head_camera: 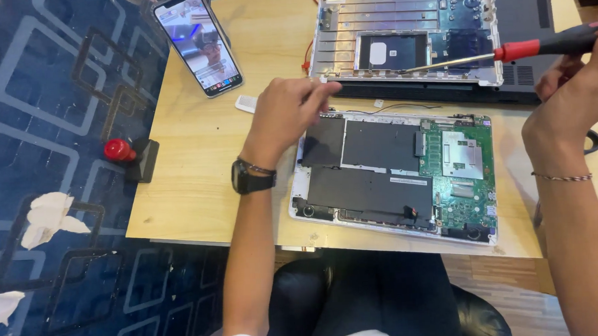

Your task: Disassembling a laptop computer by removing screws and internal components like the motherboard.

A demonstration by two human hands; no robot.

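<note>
Right hand (578,102) grips a screwdriver (509,51), tip in the upper-frame cover (407,22); left hand (293,111) pinches its edge. A slip could gouge the cover.

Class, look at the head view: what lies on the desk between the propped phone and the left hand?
A small white flat piece lies on the bare wood between the phone and the left hand, seen in the head view.
</note>
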